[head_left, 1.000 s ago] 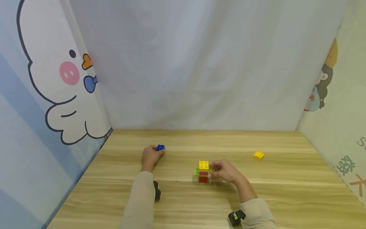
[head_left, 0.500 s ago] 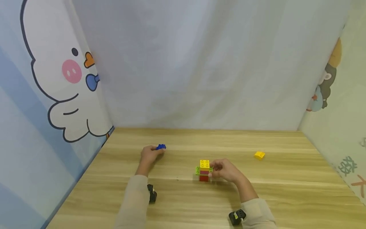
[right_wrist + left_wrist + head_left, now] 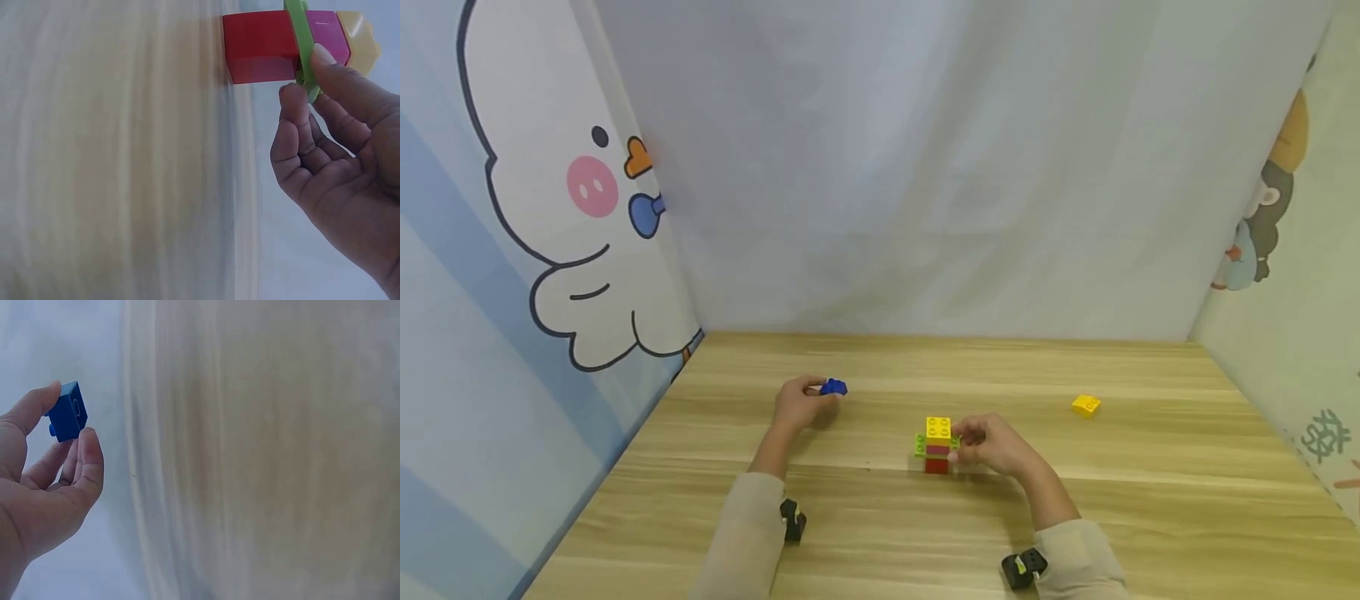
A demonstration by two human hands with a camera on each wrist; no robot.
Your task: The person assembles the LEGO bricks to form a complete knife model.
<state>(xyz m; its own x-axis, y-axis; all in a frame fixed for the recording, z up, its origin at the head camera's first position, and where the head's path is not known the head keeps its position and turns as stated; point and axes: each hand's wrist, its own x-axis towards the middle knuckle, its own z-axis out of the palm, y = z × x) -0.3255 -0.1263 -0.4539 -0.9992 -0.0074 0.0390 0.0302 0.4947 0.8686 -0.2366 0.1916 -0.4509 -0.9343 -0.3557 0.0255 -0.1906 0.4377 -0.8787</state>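
Between thumb and fingertips, my left hand (image 3: 801, 404) pinches a blue toy brick (image 3: 833, 387) at the left of the table. The left wrist view shows this blue brick (image 3: 67, 414) tipped sideways, its studs toward the palm and its hollow underside partly visible. My right hand (image 3: 996, 446) grips the right side of a brick stack (image 3: 937, 463) that stands upright near the table's middle. From bottom to top the stack has a red brick (image 3: 262, 47), a wider green plate (image 3: 301, 37), a magenta brick (image 3: 328, 34) and a yellow brick (image 3: 359, 42). The right thumb and fingers hold the green plate's end.
A loose yellow brick (image 3: 1086, 406) with a sloped side lies at the right of the wooden table (image 3: 880, 533). A pale curtain (image 3: 925, 167) hangs behind the back edge, and printed panels stand at both sides.
My left hand has shifted a little to the right with the blue brick, which has turned slightly. The right hand stays on the stack. The head view has moved slightly.
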